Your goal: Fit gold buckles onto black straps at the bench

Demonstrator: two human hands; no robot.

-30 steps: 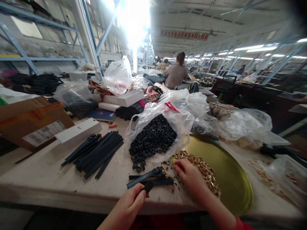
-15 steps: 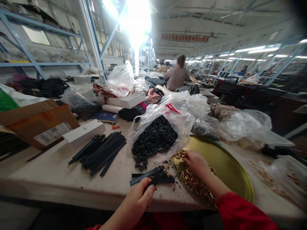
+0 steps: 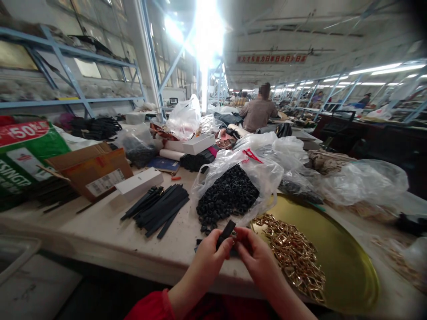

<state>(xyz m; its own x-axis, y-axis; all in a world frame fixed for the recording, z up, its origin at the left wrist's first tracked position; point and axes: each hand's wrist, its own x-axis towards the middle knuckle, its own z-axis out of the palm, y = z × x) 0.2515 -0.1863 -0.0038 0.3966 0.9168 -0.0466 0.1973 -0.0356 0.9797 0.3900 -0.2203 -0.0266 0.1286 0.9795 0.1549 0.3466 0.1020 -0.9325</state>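
Note:
My left hand (image 3: 210,255) is closed around a short black strap (image 3: 228,229), whose end sticks up past the fingers. Right against it, my right hand (image 3: 256,252) pinches a small metal buckle at the strap, mostly covered by the fingertips. Many gold buckles (image 3: 293,253) lie heaped on the left side of a round gold tray (image 3: 350,262), beside my right forearm. Beyond my hands, small black loops (image 3: 228,193) spill from an open clear plastic bag (image 3: 271,171). A bundle of flat black straps (image 3: 163,209) rests to the left. Other strap pieces are mostly hidden behind my hands.
A cardboard box (image 3: 96,171) and a long white box (image 3: 140,183) stand on the table (image 3: 110,231) at left, near a green bag (image 3: 31,155). Plastic bags (image 3: 367,182) crowd the back right. Farther off, a person (image 3: 260,111) faces away.
My right hand has moved left from the buckles on the tray to meet my left hand, bringing a buckle to the strap. The view has turned slightly left.

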